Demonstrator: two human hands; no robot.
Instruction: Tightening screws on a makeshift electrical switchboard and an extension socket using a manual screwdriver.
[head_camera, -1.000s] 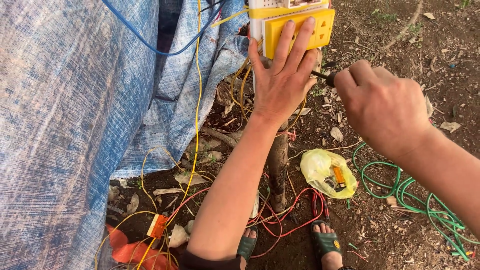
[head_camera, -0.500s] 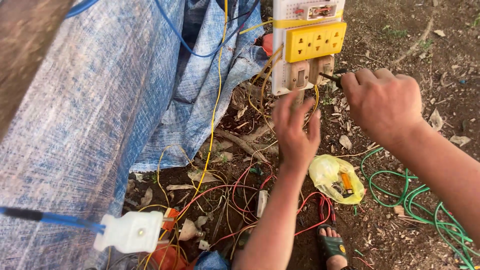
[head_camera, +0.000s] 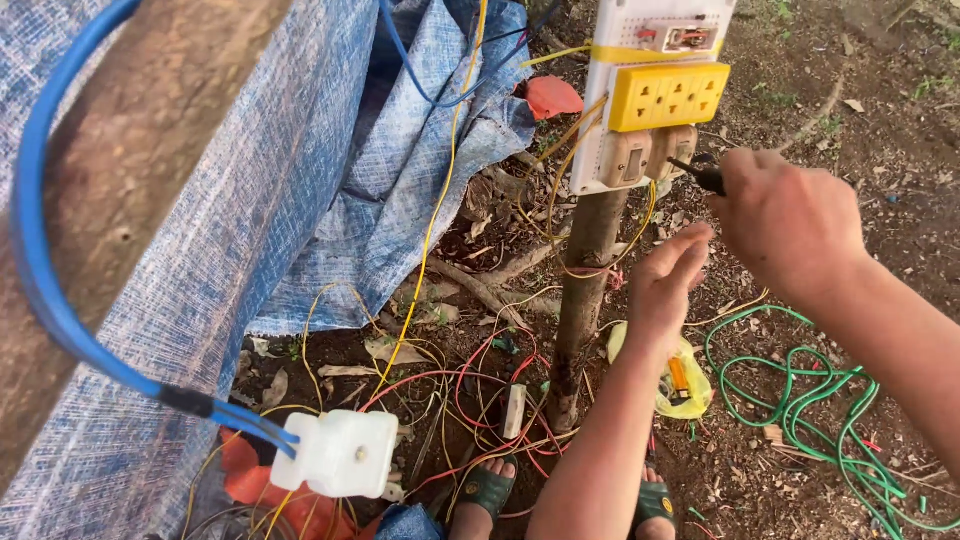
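The right hand (head_camera: 790, 225) is closed tight around a dark tool (head_camera: 700, 175), and the tip of the tool touches the beige switch (head_camera: 672, 148) at the bottom edge of the white board (head_camera: 655, 90). The board sits at the top of a thin wooden post (head_camera: 585, 300) that stands in the dirt ground (head_camera: 880, 120). A yellow socket strip (head_camera: 668, 96) is fixed on the board just above the switch. The left hand (head_camera: 665, 290) is open with the fingers close together, and it holds nothing. It hangs in the air just right of the post and below the board, near the right hand but not touching it. Left of the post lies a big blue sheet (head_camera: 300, 200), and its edge comes close to the post. Red and yellow wires (head_camera: 450, 380) crowd the ground at the foot of the post. A green cord (head_camera: 800, 390) lies in loops on the right, under the right arm. A white plug (head_camera: 345, 452) on a blue cable (head_camera: 50, 300) hangs near the bottom left.
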